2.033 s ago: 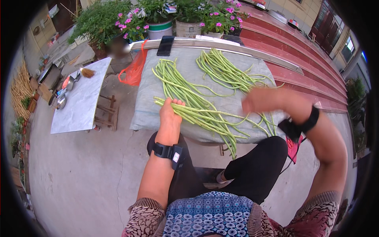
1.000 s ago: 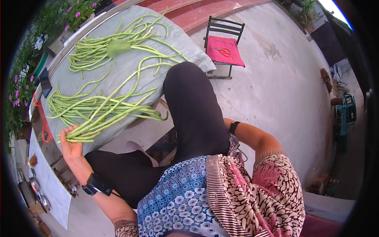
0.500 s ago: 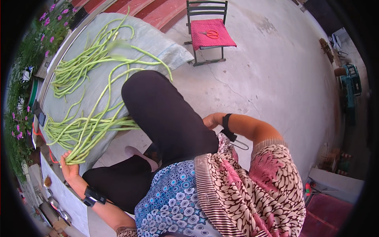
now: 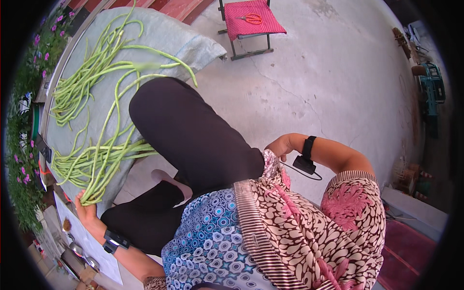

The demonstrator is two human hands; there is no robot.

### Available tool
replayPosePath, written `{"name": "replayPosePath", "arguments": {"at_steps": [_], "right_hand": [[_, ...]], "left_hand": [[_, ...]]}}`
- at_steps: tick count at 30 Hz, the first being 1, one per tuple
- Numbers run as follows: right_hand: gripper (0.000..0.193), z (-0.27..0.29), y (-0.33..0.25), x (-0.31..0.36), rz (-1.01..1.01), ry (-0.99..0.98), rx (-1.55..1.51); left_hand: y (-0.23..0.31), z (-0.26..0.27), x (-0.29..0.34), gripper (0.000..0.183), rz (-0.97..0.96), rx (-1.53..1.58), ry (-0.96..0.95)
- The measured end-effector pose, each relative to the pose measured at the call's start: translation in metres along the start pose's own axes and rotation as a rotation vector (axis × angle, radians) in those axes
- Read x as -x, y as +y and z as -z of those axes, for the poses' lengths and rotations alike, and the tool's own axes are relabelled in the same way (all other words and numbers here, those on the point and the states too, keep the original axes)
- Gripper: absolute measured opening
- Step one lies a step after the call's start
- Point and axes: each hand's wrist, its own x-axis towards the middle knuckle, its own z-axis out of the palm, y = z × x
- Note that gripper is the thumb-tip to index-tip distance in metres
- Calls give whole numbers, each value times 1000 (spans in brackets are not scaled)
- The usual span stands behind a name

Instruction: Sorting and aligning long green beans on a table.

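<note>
Along the left, my left hand (image 4: 88,215) is closed round the gathered ends of a bundle of long green beans (image 4: 104,166). The rest of that bundle fans out over a grey woven sheet (image 4: 159,36), and a few beans reach up toward a second, looser pile of long beans (image 4: 79,92). My right hand (image 4: 280,146) is beside my right hip, at the edge of my patterned top (image 4: 282,217). Its fingers are bent and partly hidden, so what they hold, if anything, does not show. Both wrists wear black bands with small devices.
Red-handled scissors (image 4: 252,19) lie on a folding chair's pink dotted seat cover (image 4: 237,29), beyond my knees. Flowering plants (image 4: 29,145) line the left edge. A white board (image 4: 94,246) lies near my left forearm. Red steps (image 4: 174,8) rise at the back.
My view has shifted, so the chair and sheet sit higher. The right hand has come out from behind my thigh, drawn back to the hip. The left hand keeps its hold on the long beans.
</note>
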Motion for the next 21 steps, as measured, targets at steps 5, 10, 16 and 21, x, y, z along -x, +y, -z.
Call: {"name": "replayPosePath", "arguments": {"at_steps": [5,10,16,21], "right_hand": [[50,-1,81,-55,414,-49,-182],[57,-15,41,-30,412,31,-19],[58,3,144,-89,148,266,243],[67,-54,60,-11,-219,70,259]], "left_hand": [[-17,-16,-12,18,9,-39,-98],[-23,-31,18,16,27,11,-74],[-53,-57,-4,17,119,-12,-156],[-27,-34,16,17,50,-34,-88]]}}
